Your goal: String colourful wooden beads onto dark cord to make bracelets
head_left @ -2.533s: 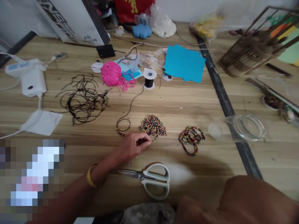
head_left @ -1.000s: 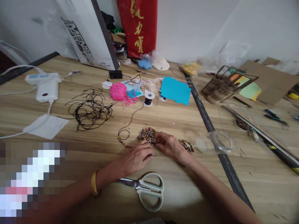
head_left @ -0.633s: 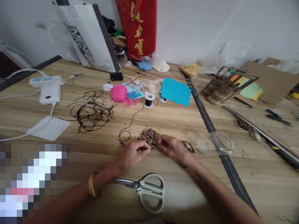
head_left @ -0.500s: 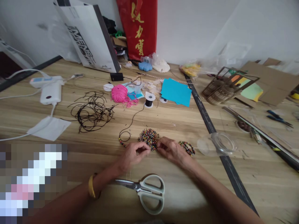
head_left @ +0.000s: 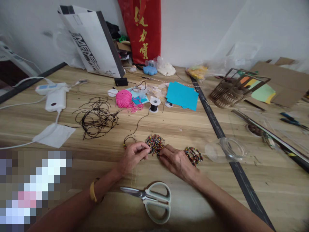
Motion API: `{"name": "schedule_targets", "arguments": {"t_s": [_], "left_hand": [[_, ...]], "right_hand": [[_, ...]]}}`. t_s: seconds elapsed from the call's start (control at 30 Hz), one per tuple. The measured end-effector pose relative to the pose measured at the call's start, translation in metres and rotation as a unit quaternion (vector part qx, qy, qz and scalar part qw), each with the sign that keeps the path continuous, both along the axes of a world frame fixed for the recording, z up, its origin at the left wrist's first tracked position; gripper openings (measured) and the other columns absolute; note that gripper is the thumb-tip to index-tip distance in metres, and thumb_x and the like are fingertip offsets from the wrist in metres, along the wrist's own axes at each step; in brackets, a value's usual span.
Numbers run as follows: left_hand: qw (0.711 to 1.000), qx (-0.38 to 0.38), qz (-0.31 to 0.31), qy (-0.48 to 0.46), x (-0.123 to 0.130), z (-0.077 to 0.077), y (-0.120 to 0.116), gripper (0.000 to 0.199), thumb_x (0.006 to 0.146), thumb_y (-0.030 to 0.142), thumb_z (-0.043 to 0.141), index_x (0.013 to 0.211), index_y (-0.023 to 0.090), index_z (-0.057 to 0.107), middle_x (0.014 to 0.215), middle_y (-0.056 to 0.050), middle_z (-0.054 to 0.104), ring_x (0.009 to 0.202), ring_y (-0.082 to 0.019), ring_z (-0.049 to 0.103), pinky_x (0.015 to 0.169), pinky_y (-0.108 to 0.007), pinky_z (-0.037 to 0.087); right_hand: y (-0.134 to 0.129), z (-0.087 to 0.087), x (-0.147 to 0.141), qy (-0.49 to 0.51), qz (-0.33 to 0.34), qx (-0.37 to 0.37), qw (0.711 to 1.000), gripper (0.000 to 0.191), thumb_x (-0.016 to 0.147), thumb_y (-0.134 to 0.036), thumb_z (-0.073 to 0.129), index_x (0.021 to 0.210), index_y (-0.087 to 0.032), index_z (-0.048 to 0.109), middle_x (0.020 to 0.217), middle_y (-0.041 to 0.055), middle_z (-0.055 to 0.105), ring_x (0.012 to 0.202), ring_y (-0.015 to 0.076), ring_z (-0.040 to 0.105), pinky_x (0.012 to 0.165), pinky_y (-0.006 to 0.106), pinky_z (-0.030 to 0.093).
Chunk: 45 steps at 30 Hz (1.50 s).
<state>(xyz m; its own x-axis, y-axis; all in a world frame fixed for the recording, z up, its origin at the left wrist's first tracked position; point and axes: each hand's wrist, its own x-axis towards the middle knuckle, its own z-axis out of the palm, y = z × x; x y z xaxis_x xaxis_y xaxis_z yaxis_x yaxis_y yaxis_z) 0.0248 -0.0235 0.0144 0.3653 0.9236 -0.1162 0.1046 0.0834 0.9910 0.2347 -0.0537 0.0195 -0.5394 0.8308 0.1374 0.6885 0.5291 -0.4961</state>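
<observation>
My left hand [head_left: 132, 157] is closed in a pinch at the left edge of a pile of small multicoloured beads [head_left: 154, 144]. A thin black cord [head_left: 138, 125] runs from a white spool [head_left: 154, 104], loops beside this hand and passes behind it, with a few beads threaded on it. The pinched cord end is too small to see. My right hand [head_left: 177, 160] has its fingertips together at the pile's lower right edge; what they hold is hidden. Just right of it lies a beaded bracelet [head_left: 193, 156]. Scissors [head_left: 154, 199] rest below both hands.
Tangled black cord [head_left: 98, 117] lies at left, near a white power bank [head_left: 55, 99]. Pink yarn [head_left: 124, 99] and blue paper sheets [head_left: 182, 95] sit farther back. On the right are a clear plastic container [head_left: 233, 149], a wooden basket [head_left: 231, 91] and pliers [head_left: 293, 120].
My left hand has shifted slightly left and up, away from my right hand. My right hand has moved a little left and down along the pile's edge. The view has tilted slightly.
</observation>
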Motion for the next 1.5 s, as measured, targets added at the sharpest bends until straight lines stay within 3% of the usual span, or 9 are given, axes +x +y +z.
{"name": "schedule_targets", "arguments": {"t_s": [0.2,0.43,0.63,1.0,1.3,1.5], "left_hand": [[0.999,-0.017,-0.032,-0.015,0.001,0.0,-0.002,0.021,0.077,0.034,0.06,0.071,0.014,0.057,0.06,0.0,0.06,0.056,-0.01,0.053,0.055,-0.021,0.043],[0.995,0.053,-0.076,0.034,0.01,-0.012,-0.014,0.012,0.078,0.024,0.058,0.075,0.013,0.061,0.065,-0.001,0.062,0.061,-0.011,0.055,0.058,-0.021,0.043],[0.987,0.092,-0.075,0.104,0.014,-0.01,-0.016,0.008,0.074,0.018,0.057,0.07,0.013,0.062,0.063,0.0,0.06,0.059,-0.011,0.051,0.057,-0.02,0.04],[0.986,0.066,-0.103,0.113,0.01,-0.02,-0.008,0.009,0.075,0.019,0.056,0.073,0.013,0.061,0.062,0.0,0.058,0.058,-0.01,0.049,0.053,-0.019,0.037],[0.99,0.039,-0.108,0.083,0.011,-0.019,-0.005,0.007,0.073,0.018,0.056,0.07,0.013,0.059,0.061,0.0,0.059,0.057,-0.011,0.052,0.055,-0.021,0.04],[0.991,0.025,-0.107,0.075,0.011,-0.016,-0.005,0.008,0.073,0.02,0.058,0.07,0.013,0.059,0.06,0.0,0.059,0.057,-0.011,0.053,0.055,-0.021,0.041]], "right_hand": [[-0.004,-0.005,-0.008,-0.048,0.013,0.092,0.995,0.014,0.093,-0.019,0.047,0.09,-0.018,0.06,0.084,0.0049,0.059,0.074,0.0143,0.056,0.059,0.023,0.039],[-0.002,-0.01,-0.006,-0.069,0.015,0.096,0.993,0.009,0.091,-0.016,0.05,0.093,-0.016,0.059,0.087,0.0049,0.06,0.077,0.0157,0.057,0.061,0.024,0.039],[-0.001,-0.01,-0.007,-0.079,0.043,0.11,0.99,0.015,0.094,-0.017,0.045,0.092,-0.017,0.06,0.082,0.0046,0.058,0.075,0.0154,0.054,0.062,0.025,0.039],[0.003,-0.018,-0.003,-0.055,0.07,0.132,0.987,0.017,0.096,-0.019,0.043,0.091,-0.017,0.06,0.08,0.0052,0.056,0.074,0.0162,0.053,0.063,0.027,0.038],[0.006,-0.021,-0.005,-0.063,0.075,0.148,0.984,0.021,0.097,-0.019,0.04,0.085,-0.016,0.057,0.078,0.0054,0.058,0.071,0.0161,0.053,0.061,0.026,0.039],[0.004,-0.025,-0.004,-0.005,0.054,0.145,0.988,0.019,0.098,-0.021,0.038,0.092,-0.016,0.055,0.083,0.0069,0.06,0.076,0.0167,0.056,0.063,0.026,0.044]]}}
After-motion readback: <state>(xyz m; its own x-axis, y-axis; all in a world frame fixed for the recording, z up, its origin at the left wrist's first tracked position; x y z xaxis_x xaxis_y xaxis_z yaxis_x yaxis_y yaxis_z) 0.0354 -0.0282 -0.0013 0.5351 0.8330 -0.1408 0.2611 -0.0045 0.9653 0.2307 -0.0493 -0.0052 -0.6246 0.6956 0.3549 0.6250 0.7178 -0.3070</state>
